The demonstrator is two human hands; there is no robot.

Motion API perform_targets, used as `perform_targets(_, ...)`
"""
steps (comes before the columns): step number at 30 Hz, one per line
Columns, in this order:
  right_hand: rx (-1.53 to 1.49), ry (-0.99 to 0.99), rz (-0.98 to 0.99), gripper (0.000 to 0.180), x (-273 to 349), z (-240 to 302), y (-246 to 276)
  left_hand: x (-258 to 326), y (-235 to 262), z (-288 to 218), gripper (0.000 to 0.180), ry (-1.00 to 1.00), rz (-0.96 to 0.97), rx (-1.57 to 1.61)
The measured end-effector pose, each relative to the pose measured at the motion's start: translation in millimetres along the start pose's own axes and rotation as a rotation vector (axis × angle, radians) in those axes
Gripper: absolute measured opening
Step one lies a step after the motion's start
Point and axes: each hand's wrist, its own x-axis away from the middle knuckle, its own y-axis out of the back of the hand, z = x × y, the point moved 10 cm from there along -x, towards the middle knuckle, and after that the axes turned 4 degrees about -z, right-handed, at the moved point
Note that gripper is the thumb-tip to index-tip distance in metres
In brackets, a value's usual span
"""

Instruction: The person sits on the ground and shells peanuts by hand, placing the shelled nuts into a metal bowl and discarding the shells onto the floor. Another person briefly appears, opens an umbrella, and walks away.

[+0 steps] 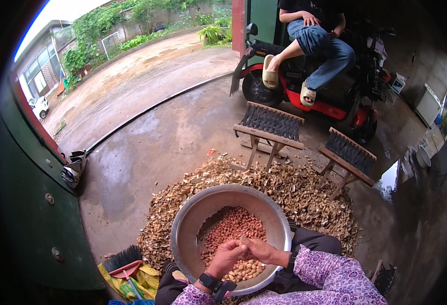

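Note:
A wide metal bowl [183, 223] rests at my lap. Red-skinned shelled peanuts [236, 223] lie in its far part, and unshelled peanuts [247, 270] in its near part. Above them my left hand [226, 256] and my right hand [265, 251] meet, fingertips pressed together. Both are closed in a pinch; whatever is between the fingers is too small and covered to make out. Each wrist wears a dark band.
Broken peanut shells [172, 213] are heaped around the bowl. Beyond stand two folding stools [271, 124] [350, 155]. A person [320, 46] sits on a red electric scooter [330, 109]. At lower left, a brush [125, 267] lies on a yellow sack [144, 279], near a green door [25, 203].

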Motion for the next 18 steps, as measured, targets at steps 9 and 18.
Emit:
perform_targets(9,-0.007,0.013,0.005,0.05,2.0,4.1,-1.5,1.5,-0.1,-0.2,0.008,0.003,-0.011,0.012)
perform_targets(18,0.023,0.036,-0.005,0.059,-1.5,1.5,1.1,1.9,-0.5,-0.8,0.008,-0.009,0.021,-0.011)
